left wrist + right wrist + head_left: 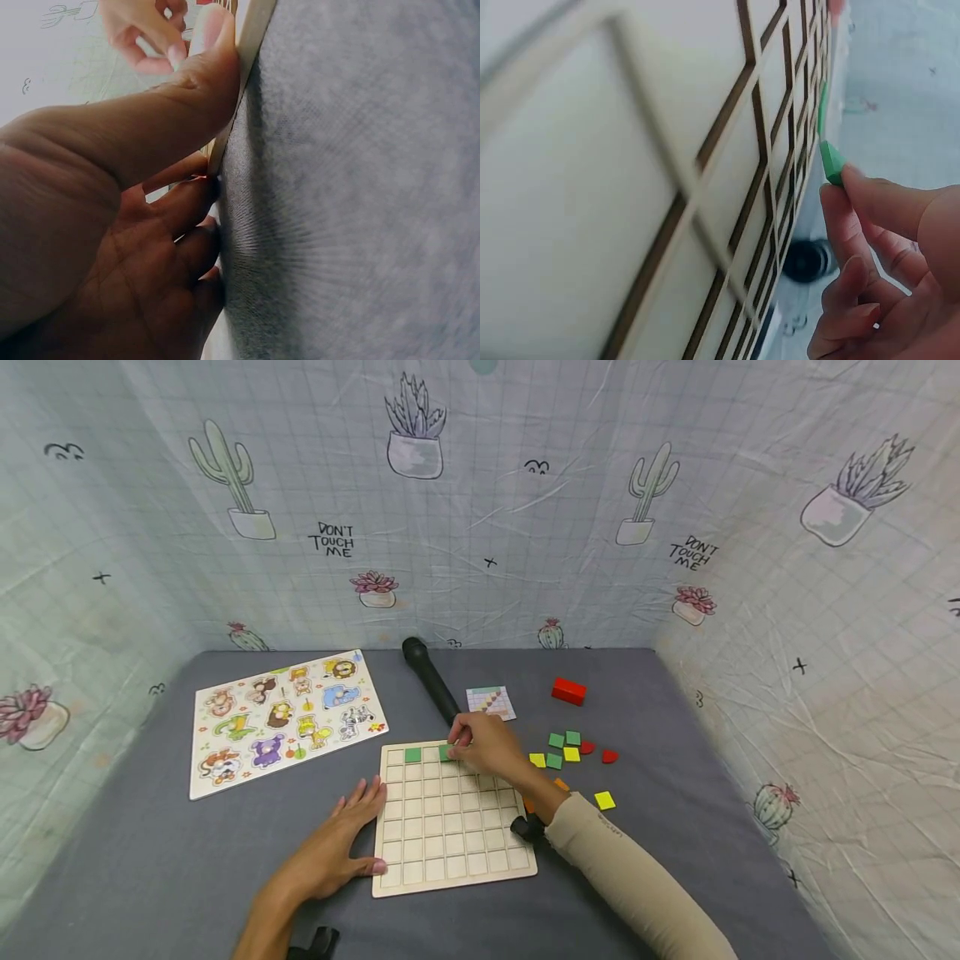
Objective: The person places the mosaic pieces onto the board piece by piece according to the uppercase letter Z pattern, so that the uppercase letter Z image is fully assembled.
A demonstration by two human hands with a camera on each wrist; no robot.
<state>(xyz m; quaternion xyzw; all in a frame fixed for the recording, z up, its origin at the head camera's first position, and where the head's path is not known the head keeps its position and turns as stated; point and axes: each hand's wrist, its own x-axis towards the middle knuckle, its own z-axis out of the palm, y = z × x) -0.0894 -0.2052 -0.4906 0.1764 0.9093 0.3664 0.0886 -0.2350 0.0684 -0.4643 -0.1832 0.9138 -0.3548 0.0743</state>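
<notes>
A pale wooden grid board (455,867) lies on the grey cloth. My left hand (330,852) rests along its left side, fingers extended by the edge and the thumb (180,105) on the near left corner. Between thumb and fingertips, my right hand (487,745) pinches a small green square tile (831,163). That tile is tilted, over the far row of the board. Another green tile (413,755) sits in a cell of the same row, to the left. The right hand partly covers the board's far right corner.
Loose green, yellow (604,800), red (610,757) and orange tiles lie right of the board. Behind it are a black microphone (431,681), a small pattern card (480,699) and a red block (569,691). An animal picture board (251,700) lies at the left. Printed cloth walls surround the table.
</notes>
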